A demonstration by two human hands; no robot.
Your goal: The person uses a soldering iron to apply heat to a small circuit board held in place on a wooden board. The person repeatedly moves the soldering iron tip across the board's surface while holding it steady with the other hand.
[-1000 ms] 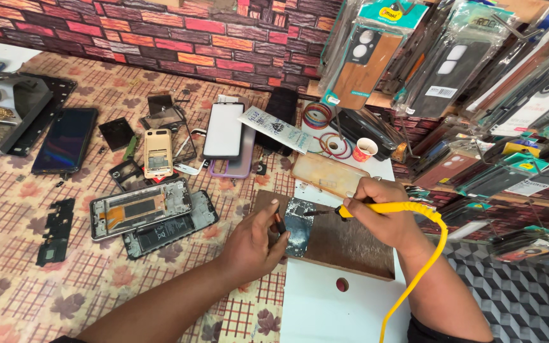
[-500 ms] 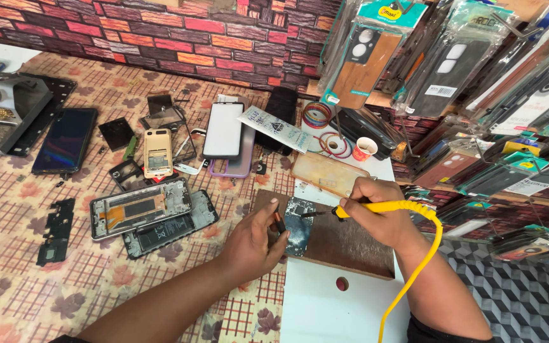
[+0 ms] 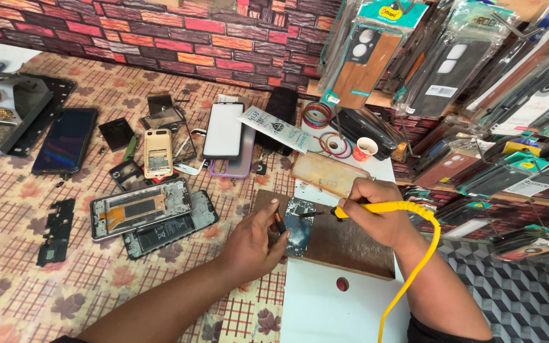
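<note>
Your right hand (image 3: 376,213) is closed around a yellow soldering iron (image 3: 351,209), its dark tip pointing left and resting on a small circuit board (image 3: 300,223). The iron's yellow cord (image 3: 424,257) loops over your wrist and runs down toward the bottom edge. Your left hand (image 3: 252,244) pinches a thin dark tool (image 3: 279,222) between thumb and fingers, just at the board's left edge. The board lies on a brown wooden block (image 3: 351,244), which sits across a white panel (image 3: 325,305) and the patterned tabletop (image 3: 20,267). Just beyond your right hand lies a clear yellowish case (image 3: 326,173), with a small paper cup (image 3: 365,149) and coloured tape rings (image 3: 318,115) behind it. To the left of your left hand lie two opened phone frames (image 3: 141,208), side by side, and further back a small yellow phone (image 3: 158,152), a white phone (image 3: 223,130) and a dark phone (image 3: 65,141). Packaged phone covers (image 3: 363,54) hang on the right, against the brick-patterned wall (image 3: 128,28).
</note>
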